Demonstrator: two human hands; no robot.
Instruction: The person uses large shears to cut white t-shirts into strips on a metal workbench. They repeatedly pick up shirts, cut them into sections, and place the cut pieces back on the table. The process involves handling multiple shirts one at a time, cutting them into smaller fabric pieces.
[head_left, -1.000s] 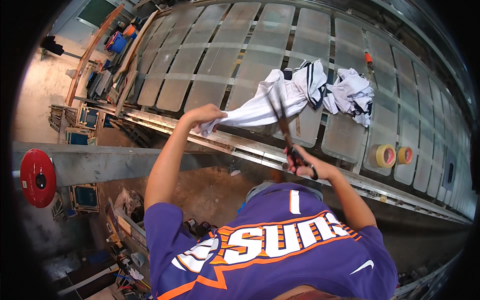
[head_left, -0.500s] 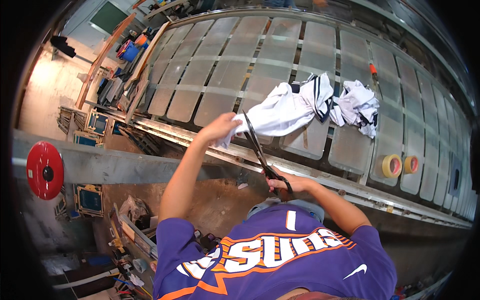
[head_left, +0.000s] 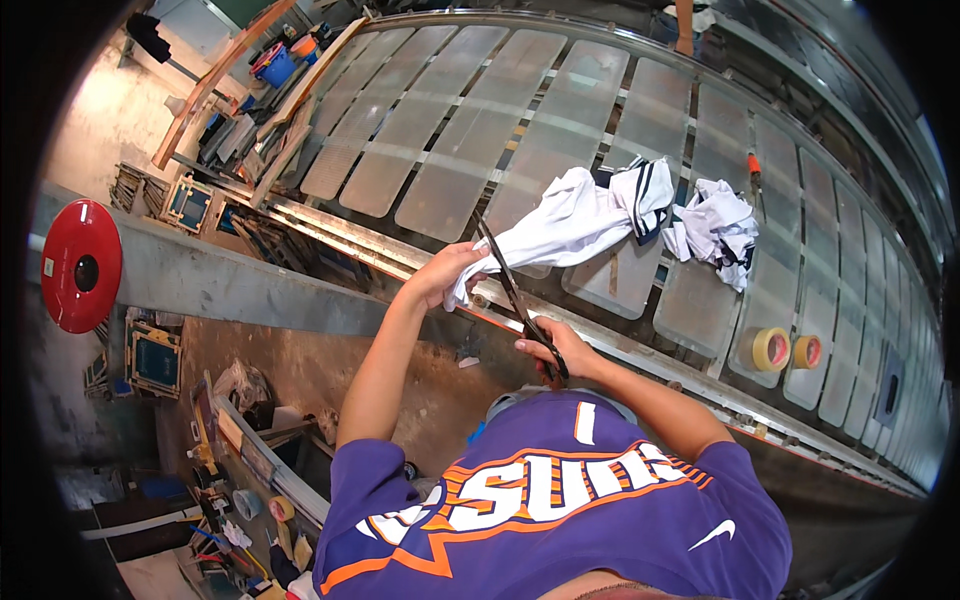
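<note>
My left hand [head_left: 447,272] is closed on the near end of a white garment [head_left: 570,215] with dark navy striped trim, which stretches away over the near part of the long table. In my right hand [head_left: 565,350] is a pair of long black scissors [head_left: 510,290]. Its blades reach up to the cloth beside my left fingers; whether they are parted around the fabric is hard to make out. A second crumpled white garment [head_left: 712,230] with dark trim lies just right of the first.
Flat grey panels [head_left: 460,165] line the long table. Two tape rolls [head_left: 771,349] stand at its right, and an orange-handled tool [head_left: 754,170] lies farther back. At left a metal beam [head_left: 240,280] carries a red disc [head_left: 82,266]. Wooden frames [head_left: 155,365] lean below.
The view has shifted slightly. My left hand still grips the cloth end, and the scissors in my right hand have stayed beside it, with their blades appearing closer together.
</note>
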